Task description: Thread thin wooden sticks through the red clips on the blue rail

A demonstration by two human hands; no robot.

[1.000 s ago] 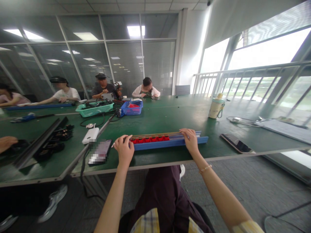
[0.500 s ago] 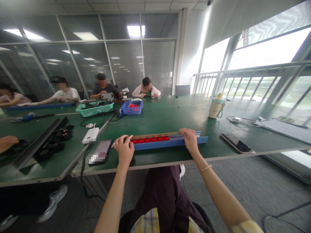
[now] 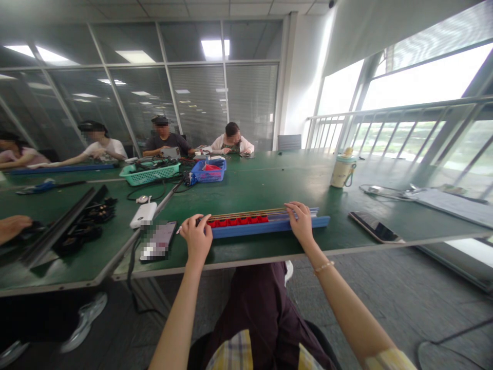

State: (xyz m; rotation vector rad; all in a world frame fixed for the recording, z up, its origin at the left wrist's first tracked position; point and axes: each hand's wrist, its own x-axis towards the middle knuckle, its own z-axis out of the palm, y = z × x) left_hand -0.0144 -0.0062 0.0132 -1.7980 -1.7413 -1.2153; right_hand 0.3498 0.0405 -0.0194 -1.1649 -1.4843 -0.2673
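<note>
A long blue channel [image 3: 250, 231] lies on the green table in front of me. Inside it several red pieces [image 3: 239, 221] sit in a row along the left and middle part, while its right part shows a pale, clear-looking inside. Thin yellow strips [image 3: 246, 213] run lengthwise just above the red pieces. My left hand [image 3: 197, 235] is closed at the left end, its fingertips on the strips' end; a small white tip [image 3: 178, 230] shows beside it. Near the right end, my right hand [image 3: 301, 222] pinches the other end of the strips. The fingers partly hide both contacts.
A phone [image 3: 157, 241] and a white power bank [image 3: 143, 215] lie at left, another phone [image 3: 375, 227] at right. Behind stand a green basket [image 3: 152, 176], a blue basket [image 3: 210, 176] and a bottle [image 3: 342, 172]. A co-worker's hand [image 3: 13, 227] is at far left.
My hands and the blue channel stay practically in place. Across the table, a co-worker's hand near the grey box has lowered slightly.
</note>
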